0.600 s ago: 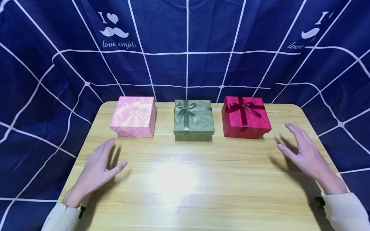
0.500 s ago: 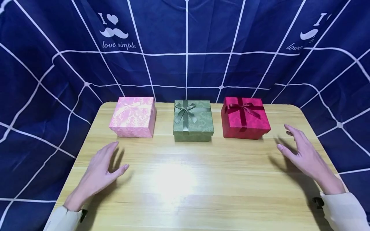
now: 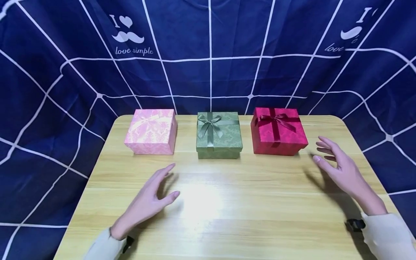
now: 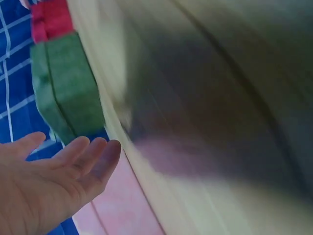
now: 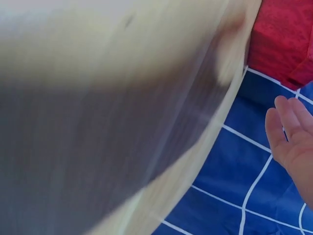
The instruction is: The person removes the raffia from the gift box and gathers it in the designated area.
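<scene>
"Head view: what stands by your left hand [image 3: 147, 201]?"
"Pink box [image 3: 159, 133], one, lidded, pale bow [image 3: 150, 120], beyond my left hand. Green box [image 3: 227, 139], one, lidded, matching ribbon [image 3: 210, 126], beyond that hand and to its right. Fingers extended, loosely parted, holding nothing."
"By your right hand [image 3: 346, 175]?"
"Crimson box [image 3: 286, 139], one, lidded, dark red bow [image 3: 276, 120], ahead and to that hand's left; near, apart. Fingers relaxed, grasping nothing."
"Contents?"
"Cannot tell; insides hidden. All three sit on the wooden table [image 3: 250, 213] below my hands."
</scene>
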A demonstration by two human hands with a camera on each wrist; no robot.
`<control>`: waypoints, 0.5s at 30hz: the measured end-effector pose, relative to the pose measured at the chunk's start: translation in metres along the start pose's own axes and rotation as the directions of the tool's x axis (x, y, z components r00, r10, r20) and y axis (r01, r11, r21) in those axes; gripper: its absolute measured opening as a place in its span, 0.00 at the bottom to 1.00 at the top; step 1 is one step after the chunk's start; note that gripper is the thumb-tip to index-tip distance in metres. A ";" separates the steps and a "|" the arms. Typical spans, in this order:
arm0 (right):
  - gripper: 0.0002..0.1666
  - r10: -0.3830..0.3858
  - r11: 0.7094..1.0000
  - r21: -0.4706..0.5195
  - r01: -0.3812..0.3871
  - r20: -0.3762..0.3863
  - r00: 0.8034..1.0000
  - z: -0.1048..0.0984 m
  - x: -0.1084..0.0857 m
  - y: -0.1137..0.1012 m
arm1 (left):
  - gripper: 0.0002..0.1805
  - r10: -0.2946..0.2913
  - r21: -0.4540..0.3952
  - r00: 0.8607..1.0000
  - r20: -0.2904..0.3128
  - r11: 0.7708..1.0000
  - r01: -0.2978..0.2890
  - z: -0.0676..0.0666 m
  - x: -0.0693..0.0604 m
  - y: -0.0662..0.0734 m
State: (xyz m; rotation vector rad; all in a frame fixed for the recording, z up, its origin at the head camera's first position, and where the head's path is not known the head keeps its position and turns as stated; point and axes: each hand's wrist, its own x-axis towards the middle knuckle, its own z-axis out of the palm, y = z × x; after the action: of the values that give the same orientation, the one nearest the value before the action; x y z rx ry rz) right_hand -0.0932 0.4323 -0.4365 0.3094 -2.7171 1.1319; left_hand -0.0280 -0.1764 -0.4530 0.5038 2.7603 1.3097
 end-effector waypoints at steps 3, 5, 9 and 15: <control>0.42 0.024 1.000 0.007 -0.024 0.002 1.000 0.002 0.003 0.000 | 0.46 -0.012 -0.106 0.999 0.036 0.994 0.016 0.017 0.015 0.015; 0.42 0.028 0.999 0.020 -0.028 0.004 1.000 0.005 0.006 0.001 | 0.46 -0.012 -0.141 0.999 0.052 0.990 0.019 0.028 0.024 0.024; 0.41 0.028 0.998 0.055 -0.028 0.001 1.000 0.012 0.012 0.003 | 0.47 0.004 -0.172 0.996 0.087 0.985 0.011 0.048 0.039 0.037; 0.40 0.052 0.994 0.092 -0.051 -0.009 0.999 0.014 0.014 0.001 | 0.45 0.042 -0.242 0.989 0.141 0.970 -0.007 0.076 0.059 0.052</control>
State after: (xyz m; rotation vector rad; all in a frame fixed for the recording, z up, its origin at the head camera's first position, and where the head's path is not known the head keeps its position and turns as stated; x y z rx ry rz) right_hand -0.1079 0.4215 -0.4440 0.2457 -2.6825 1.2707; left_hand -0.0564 -0.0709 -0.4565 0.5905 2.4430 1.5214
